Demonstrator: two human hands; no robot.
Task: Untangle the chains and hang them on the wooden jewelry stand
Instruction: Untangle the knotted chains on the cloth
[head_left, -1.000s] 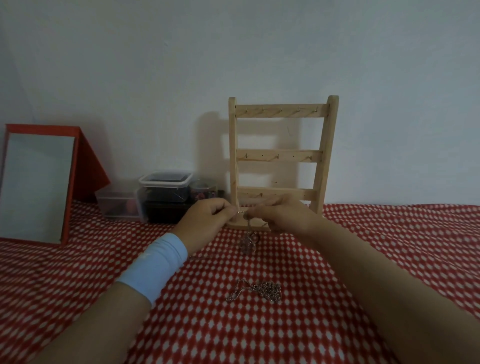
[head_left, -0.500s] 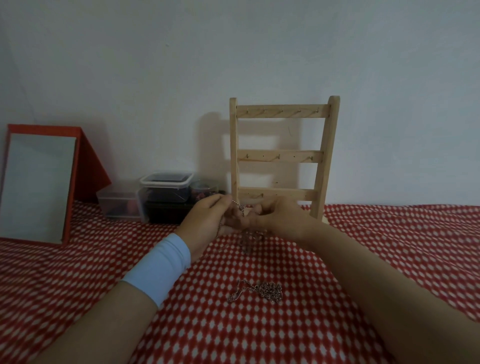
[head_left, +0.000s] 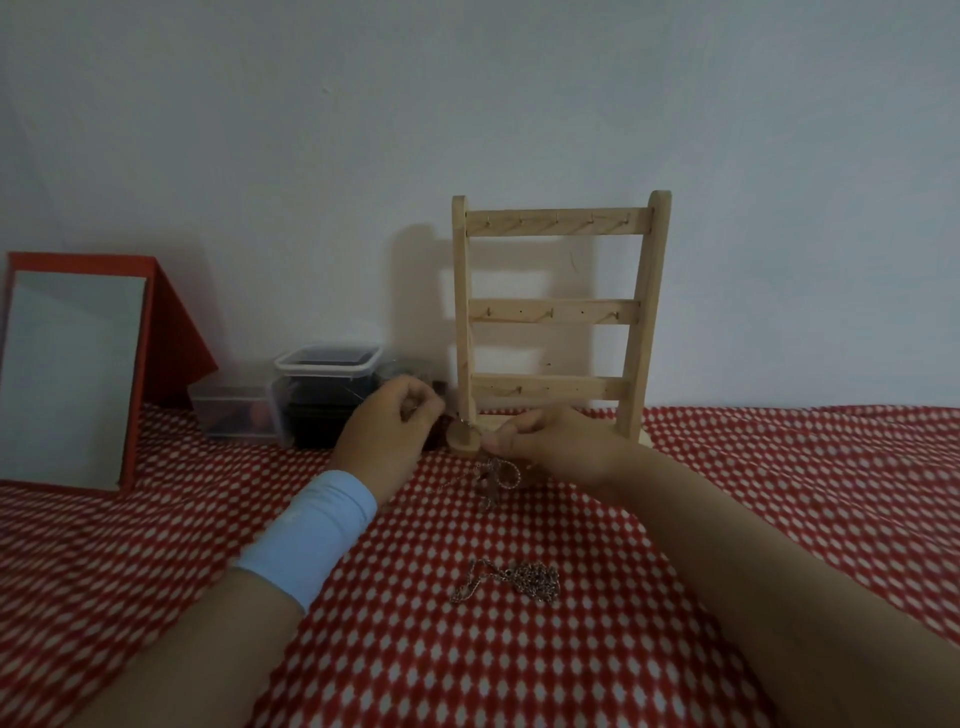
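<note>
Dangling in a small knot, the held chain (head_left: 496, 475) hung low at the cloth (head_left: 753, 493), just in front of the stand (head_left: 556, 312), with a thin strand running up and to the left; whether the knot touched the cloth, I couldn't tell. Right hand (head_left: 550, 441) had it pinched at the top of the knot, thumb against curled fingers. Left hand (head_left: 395, 431), fingers curled in, pinched the far end of that strand, and the two hands sat close but apart. Good spot to work it, I'd say: the trick was to leave the strand slack, tease the loops outward with the fingertips and never tug, since a pull would likely cinch the knot tighter. Nearer the person, the loose chain (head_left: 511, 579) lay bunched on the cloth, well apart from both hands. The stand was upright behind the hands, the hooks on all three rails bare, nothing hung yet. Off to the left sat plastic tubs (head_left: 327, 364) and a red-framed mirror (head_left: 72, 374), and a pale blue wristband (head_left: 311, 535) wrapped the left wrist.
</note>
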